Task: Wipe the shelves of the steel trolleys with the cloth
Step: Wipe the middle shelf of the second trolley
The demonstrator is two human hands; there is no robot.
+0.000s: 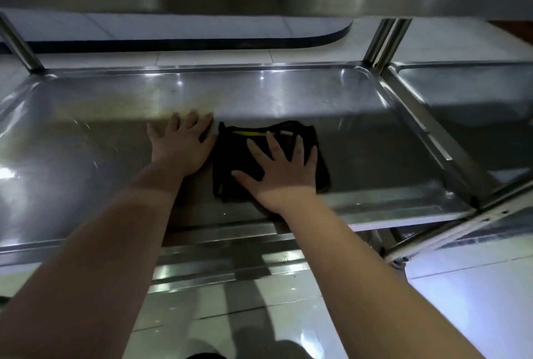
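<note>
— While the black cloth (230, 156) lies near the middle of the shelf (288, 90), our right hand (284, 168) presses it flat, fingers spread, gripping nothing.
— And our left hand (183, 145)?
— Flat on bare steel just left of the cloth, fingers straight, holding nothing. We should keep even pressure and sweep into the corners of the raised rim; this dished shelf holds the cloth.

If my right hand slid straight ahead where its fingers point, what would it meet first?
Likely nothing until the shelf's raised far rim. The right hand lies flat on the cloth, and nothing shows in between.
</note>
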